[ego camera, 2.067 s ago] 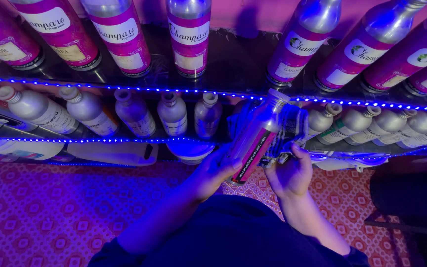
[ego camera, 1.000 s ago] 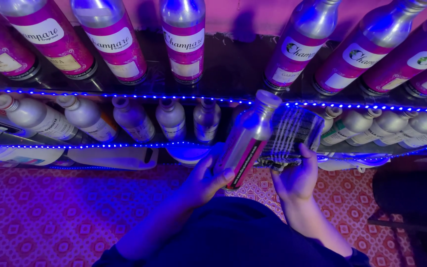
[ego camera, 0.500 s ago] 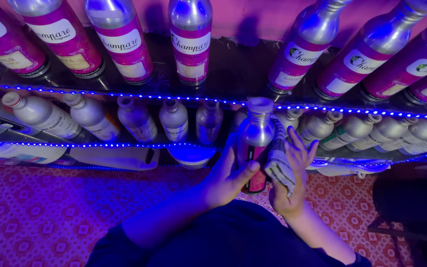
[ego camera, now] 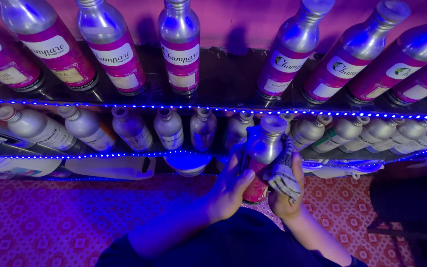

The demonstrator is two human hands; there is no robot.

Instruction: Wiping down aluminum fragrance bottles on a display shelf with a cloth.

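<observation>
Going from the left, the lower shelf [ego camera: 124, 154] carries a row of small silver bottles [ego camera: 132, 129] along its lit front edge, and the upper shelf [ego camera: 223, 106] above it holds taller bottles with pink labels [ego camera: 180, 47], leaning back toward the wall. Just in front of the lower shelf's front edge, a little right of its middle, the left hand [ego camera: 227, 190] wraps a silver bottle with a pink band [ego camera: 262, 158] from its left side; the fingers [ego camera: 245, 177] are curled around the lower body, thumb pressed on the near face, so the bottle is firmly gripped. The bottle stands close to upright, its long axis running from the base near the person's lap up to the cap [ego camera: 273, 124], which tips slightly away toward the shelf. Directly to the right, touching the bottle's right flank, the right hand [ego camera: 285, 198] presses a crumpled patterned cloth [ego camera: 283, 170] against the metal; its fingers are closed around the cloth, bunching it, with the bottle just left of them. Both hands are on the bottle, the left bearing it, the right at its side. Farther right, more small bottles [ego camera: 344, 132] lie along the lower shelf toward its right end.
</observation>
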